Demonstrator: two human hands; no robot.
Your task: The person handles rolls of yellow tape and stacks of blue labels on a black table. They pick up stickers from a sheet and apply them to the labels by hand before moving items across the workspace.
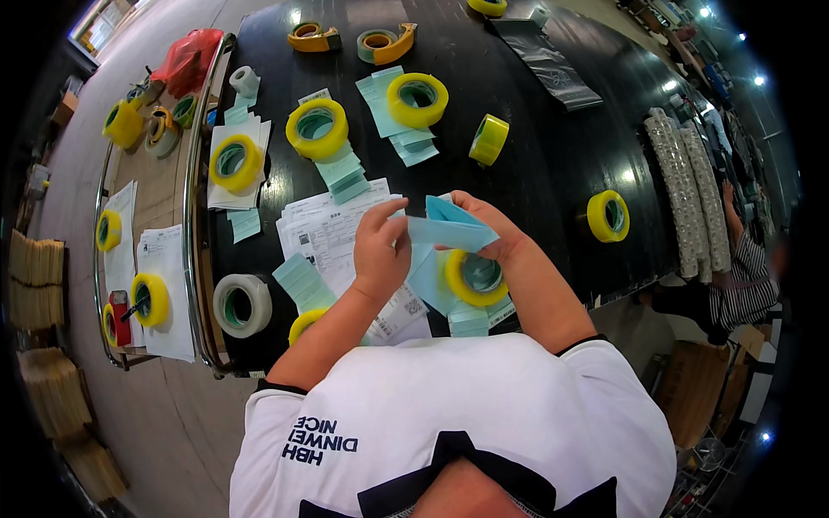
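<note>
Folded blue paper strip [453, 230]: stretched between the two hands, its left end at the left fingertips, its doubled-over part within the right fingers.
Left hand [382, 249]: thumb and forefinger pinch the strip's narrow end.
Right hand [494, 229]: fingers behind the fold, thumb in front – grasping it.
Yellow tape roll [453, 276]: just below the right fingers, lying on light-blue slips.
Printed sheets [319, 237]: beneath and left of the left fingers, a pale green folded strip [298, 281] overlapping them.
Black tabletop [553, 173]: spreads under both hands; beyond the fingertips sit two orange tape dispensers [331, 40] and a black plastic sheet [553, 69].
Clear tape roll [261, 306]: left of the left fingers, near the table edge.
Metal-railed cart [177, 186]: well left of the fingers, carrying more tape rolls and a red plastic bag [186, 62].
Room: bubble-wrap rolls [673, 194] lie well right of the right fingers – past them, a person in a striped top [744, 289].
</note>
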